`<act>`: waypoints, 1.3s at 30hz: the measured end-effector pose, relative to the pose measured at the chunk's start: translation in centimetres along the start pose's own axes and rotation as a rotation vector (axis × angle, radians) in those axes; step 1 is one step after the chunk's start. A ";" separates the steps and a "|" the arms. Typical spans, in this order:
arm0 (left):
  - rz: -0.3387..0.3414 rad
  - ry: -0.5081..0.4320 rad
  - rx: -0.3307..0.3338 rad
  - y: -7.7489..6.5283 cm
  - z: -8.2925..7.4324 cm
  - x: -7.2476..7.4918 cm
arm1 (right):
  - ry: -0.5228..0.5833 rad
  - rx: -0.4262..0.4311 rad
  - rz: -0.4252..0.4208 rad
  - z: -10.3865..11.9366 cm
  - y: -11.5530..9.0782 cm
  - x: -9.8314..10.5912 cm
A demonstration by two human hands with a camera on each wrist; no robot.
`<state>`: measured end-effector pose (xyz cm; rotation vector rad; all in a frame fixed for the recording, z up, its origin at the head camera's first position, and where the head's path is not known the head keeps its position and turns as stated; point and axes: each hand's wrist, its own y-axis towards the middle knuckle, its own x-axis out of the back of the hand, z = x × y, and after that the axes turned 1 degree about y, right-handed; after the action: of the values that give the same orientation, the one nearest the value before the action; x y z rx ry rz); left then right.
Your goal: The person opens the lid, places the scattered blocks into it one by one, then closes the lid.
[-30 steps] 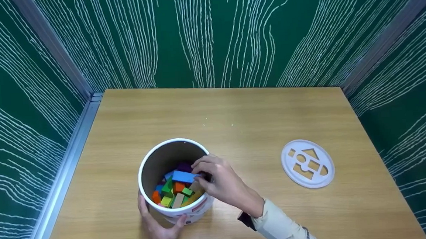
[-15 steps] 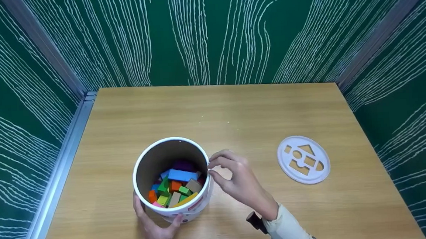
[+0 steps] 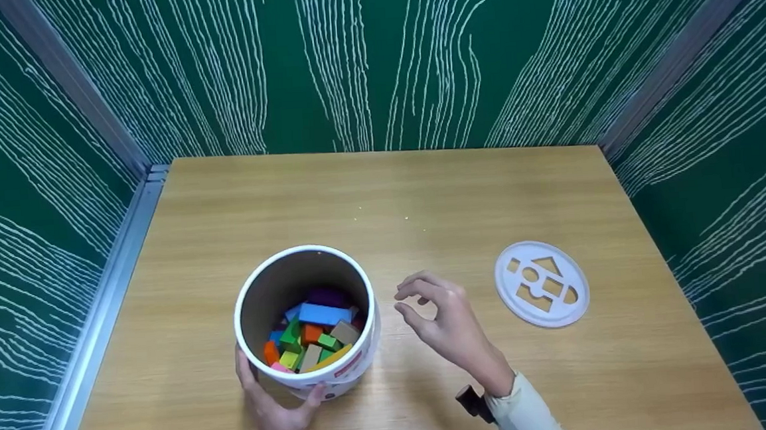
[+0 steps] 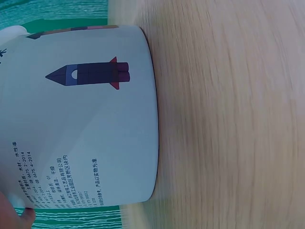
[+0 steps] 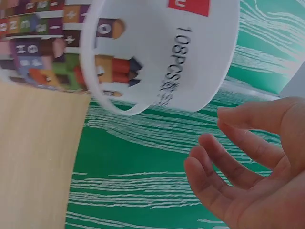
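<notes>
A white round bucket (image 3: pixel 349 374) stands on the table, filled partway with coloured wooden blocks. A long blue block (image 3: pixel 324 313) lies on top, beside green, orange, yellow and tan ones. My left hand (image 3: pixel 279 414) holds the bucket low at its near left, thumb in front and fingers along the side. In the left wrist view, a bit of that hand (image 4: pixel 12 214) touches the printed wall. My right hand (image 3: pixel 453 324) hovers right of the bucket, fingers loosely bent and apart from it. The right wrist view shows this hand (image 5: pixel 252 176) holding nothing.
A white lid (image 3: pixel 510 284) with shaped cutouts lies flat to the right on the wooden table (image 3: pixel 275 188). Small white specks dot the table behind the bucket. Green panels (image 3: pixel 281 68) with white wavy lines enclose the back and sides.
My right hand has come out of the bucket and moved right, away from the rim. The blue block stays among the others. My left hand keeps its hold; the view has shifted slightly.
</notes>
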<state>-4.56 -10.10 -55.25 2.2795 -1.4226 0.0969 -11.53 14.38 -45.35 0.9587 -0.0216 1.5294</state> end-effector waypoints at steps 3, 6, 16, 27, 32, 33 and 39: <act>-0.007 -0.009 -0.019 0.1 -0.1 0.0 | -0.017 -0.063 0.006 -0.9 -0.4 0.2; -0.007 -0.023 -0.014 0.1 -0.1 0.1 | -0.022 -0.125 -0.007 -1.9 -0.9 0.4; -0.057 -0.034 -0.151 0.0 0.8 0.1 | -0.027 -0.310 -0.204 -6.4 -2.4 1.3; -0.025 -0.007 -0.051 0.1 0.3 0.0 | -0.090 -0.565 -0.298 -12.7 -5.1 3.3; -0.021 -0.002 -0.032 0.2 -2.1 0.3 | -0.142 -0.732 -0.364 -15.3 -7.2 4.6; -0.020 0.001 -0.019 0.1 -2.5 0.3 | -0.154 -0.763 -0.380 -15.7 -7.6 4.9; -0.017 0.030 0.007 -0.1 -2.4 0.2 | -0.224 -0.973 -0.397 -18.3 -10.2 6.6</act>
<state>-3.95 -9.28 -53.03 2.2853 -1.3898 0.1301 -12.16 31.80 -58.67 0.3027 -0.6388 0.8538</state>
